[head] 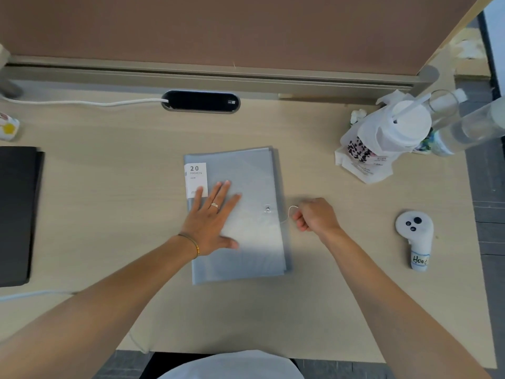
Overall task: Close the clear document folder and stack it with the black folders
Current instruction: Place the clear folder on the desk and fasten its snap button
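The clear document folder (246, 170) lies flat in the middle of the desk, cover down, with a white "20 POCKETS" label at its upper left. A small metal button (267, 208) sits near its right edge. My left hand (211, 218) rests flat on the cover, fingers spread. Just right of the folder, my right hand (314, 214) pinches the thin white elastic string (290, 212) that comes off the folder's right edge. The black folders (16, 214) lie at the desk's left edge, partly out of view.
A bagged drink cup (382, 138) and clear bottles (459, 124) stand at the back right. A white controller (415, 236) lies at the right. A cable port (200, 101) with a white cable sits at the back, below a brown partition (218, 28).
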Action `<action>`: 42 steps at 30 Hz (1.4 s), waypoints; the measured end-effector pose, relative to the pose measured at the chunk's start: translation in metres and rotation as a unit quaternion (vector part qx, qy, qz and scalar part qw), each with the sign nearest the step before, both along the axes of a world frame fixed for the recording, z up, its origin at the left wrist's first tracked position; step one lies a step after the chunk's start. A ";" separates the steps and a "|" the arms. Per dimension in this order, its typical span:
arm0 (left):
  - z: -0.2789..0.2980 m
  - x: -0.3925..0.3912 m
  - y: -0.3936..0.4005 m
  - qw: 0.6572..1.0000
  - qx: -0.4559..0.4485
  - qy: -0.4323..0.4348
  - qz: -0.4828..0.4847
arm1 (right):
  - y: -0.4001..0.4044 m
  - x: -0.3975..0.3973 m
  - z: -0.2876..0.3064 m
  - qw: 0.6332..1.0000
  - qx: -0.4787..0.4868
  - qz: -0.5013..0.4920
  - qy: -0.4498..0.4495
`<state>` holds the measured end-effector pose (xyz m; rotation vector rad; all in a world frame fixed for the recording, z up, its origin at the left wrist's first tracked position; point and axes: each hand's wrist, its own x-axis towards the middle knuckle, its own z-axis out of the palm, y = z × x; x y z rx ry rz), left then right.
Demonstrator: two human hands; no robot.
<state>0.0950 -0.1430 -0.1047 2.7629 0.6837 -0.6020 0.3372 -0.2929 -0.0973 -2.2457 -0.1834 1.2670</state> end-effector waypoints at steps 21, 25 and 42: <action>0.008 0.014 0.000 0.996 0.027 0.084 0.011 | 0.105 -0.043 0.037 0.925 -0.139 0.289 -0.203; 0.003 0.012 0.003 0.997 0.009 0.079 0.025 | 0.097 -0.095 0.040 0.819 -0.136 0.455 -0.322; 0.000 0.012 0.010 0.990 -0.055 0.133 0.000 | 0.060 -0.003 0.041 0.987 -0.117 0.093 0.055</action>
